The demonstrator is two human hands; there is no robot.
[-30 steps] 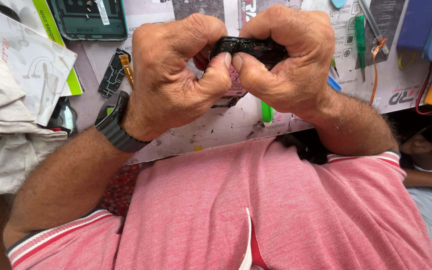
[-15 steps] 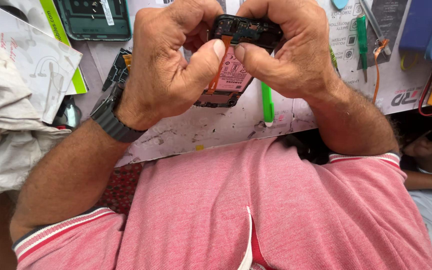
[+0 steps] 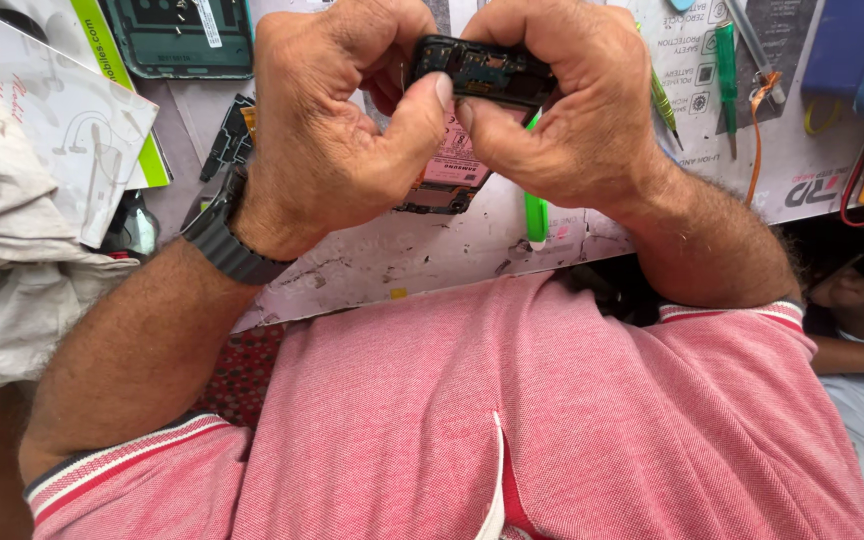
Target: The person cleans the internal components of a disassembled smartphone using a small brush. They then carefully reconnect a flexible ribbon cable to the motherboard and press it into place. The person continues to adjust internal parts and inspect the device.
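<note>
Both hands, left (image 3: pixel 327 130) and right (image 3: pixel 572 110), are pinched on an opened phone (image 3: pixel 477 75) held above the table (image 3: pixel 432 250), thumbs pressed at its top edge. Pressure is best kept even, so the board is not bent

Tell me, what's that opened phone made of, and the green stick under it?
The opened phone looks like a dark matte plastic frame holding small metal parts and a pinkish battery; both hands grip it. The green pry stick looks like smooth, glossy plastic, judging by its bright even colour, though that's a guess.
</note>
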